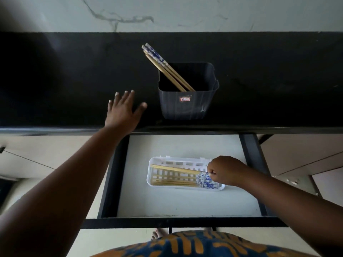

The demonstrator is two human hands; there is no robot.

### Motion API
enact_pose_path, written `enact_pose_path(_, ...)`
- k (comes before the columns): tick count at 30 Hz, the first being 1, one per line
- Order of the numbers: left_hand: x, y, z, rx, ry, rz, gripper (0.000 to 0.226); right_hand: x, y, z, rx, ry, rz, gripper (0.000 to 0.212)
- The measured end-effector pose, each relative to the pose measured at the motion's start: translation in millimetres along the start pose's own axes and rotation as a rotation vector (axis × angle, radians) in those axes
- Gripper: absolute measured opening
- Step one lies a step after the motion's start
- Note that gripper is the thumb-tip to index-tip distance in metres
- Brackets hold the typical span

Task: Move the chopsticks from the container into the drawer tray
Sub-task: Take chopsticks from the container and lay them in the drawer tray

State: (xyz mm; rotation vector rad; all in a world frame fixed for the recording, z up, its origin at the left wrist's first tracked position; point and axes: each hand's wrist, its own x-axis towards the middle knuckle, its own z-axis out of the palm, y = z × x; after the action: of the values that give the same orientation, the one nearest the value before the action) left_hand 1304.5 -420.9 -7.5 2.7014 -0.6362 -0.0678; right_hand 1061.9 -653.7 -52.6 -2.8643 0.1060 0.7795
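Chopsticks halfway moved, right hand down in the tray

So the right hand [225,171] is in the open drawer [185,203] at about 5 o'clock of the view, fingers curled around the patterned end of a chopstick [176,169] that lies tilted across the white slotted tray [178,161]. A few more chopsticks [174,183] already lie flat in that tray, blue-and-white ends at 3 o'clock. The left hand [123,112] is up on the black counter [55,80] with fingers spread flat, holding nothing, just beside the dark container [185,106] at its 9 o'clock. Remaining chopsticks [163,67] lean out of the container toward 11 o'clock.
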Motion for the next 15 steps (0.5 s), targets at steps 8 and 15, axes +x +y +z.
enact_pose_path(8, -4, -11, 30, 0.313, -0.002, 0.026, 0.079, 41, -8, 37, -0.141, -0.076, 0.091, 0.038)
enact_pose_path(15, -4, -13, 31, 0.265, 0.001, 0.033, 0.078, 44, -10, 51, -0.2, -0.039, 0.049, 0.041)
